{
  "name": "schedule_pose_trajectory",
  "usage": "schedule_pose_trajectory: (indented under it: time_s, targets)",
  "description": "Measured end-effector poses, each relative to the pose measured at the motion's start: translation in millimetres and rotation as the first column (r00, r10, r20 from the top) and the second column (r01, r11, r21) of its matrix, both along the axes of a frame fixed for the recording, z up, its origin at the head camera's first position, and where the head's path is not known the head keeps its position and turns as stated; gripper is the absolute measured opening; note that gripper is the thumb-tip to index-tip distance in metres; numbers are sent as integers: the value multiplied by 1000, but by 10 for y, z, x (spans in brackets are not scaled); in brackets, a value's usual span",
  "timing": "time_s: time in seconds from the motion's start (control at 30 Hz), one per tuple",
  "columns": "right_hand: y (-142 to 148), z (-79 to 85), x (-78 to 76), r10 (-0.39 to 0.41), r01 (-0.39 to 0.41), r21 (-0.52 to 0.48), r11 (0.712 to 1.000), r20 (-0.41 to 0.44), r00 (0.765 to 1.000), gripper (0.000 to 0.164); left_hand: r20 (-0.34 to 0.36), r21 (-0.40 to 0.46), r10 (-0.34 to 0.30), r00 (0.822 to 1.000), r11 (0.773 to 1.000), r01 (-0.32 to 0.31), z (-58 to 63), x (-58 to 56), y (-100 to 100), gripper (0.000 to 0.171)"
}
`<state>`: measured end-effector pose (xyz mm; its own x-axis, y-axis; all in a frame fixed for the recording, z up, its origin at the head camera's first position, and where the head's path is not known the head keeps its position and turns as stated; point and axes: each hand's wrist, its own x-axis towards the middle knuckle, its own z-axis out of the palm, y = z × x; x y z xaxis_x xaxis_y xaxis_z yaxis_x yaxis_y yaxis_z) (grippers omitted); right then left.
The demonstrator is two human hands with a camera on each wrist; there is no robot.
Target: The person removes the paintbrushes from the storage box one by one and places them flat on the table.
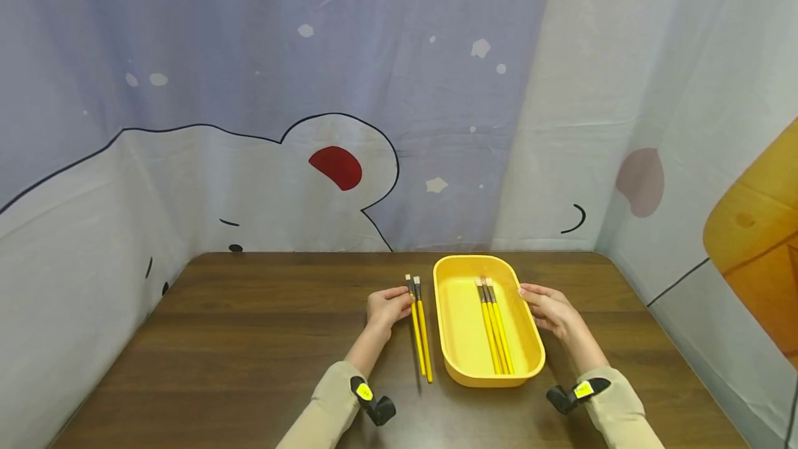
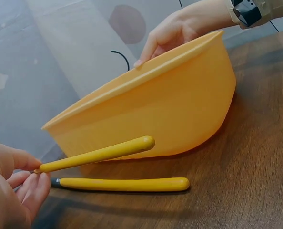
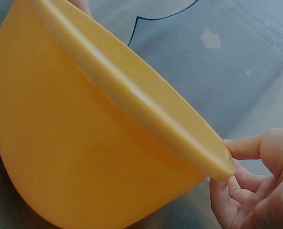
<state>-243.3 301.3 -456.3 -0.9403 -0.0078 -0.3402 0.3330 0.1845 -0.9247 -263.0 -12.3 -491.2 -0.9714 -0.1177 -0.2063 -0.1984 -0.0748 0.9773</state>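
Note:
My left hand pinches one yellow-handled paintbrush near its dark ferrule; in the left wrist view its handle tilts up off the table. Beside it a second paintbrush lies on the wood, bristles pointing away from me. To the right stands a yellow plastic basin with several like paintbrushes lying inside. My right hand grips the basin's right rim, thumb on top and fingers beneath, as the right wrist view shows on the rim.
The brown wooden table reaches back to a printed curtain, which also hangs along both sides. Each sleeve carries a black wrist camera.

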Motion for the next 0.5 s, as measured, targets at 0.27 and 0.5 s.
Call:
schedule_pose_trajectory:
  time_s: [0.27,0.5]
  targets:
    - [4,4,3,4,-4,-5,1000,-5,1000,59,-39,-76,5,999,997,-7,-24,-1,-11,29]
    - [1,-2,2,5,-5,-5,1000,-3,1000,60,-92,-169,6,996,985,-22,-52,-13,-9,29]
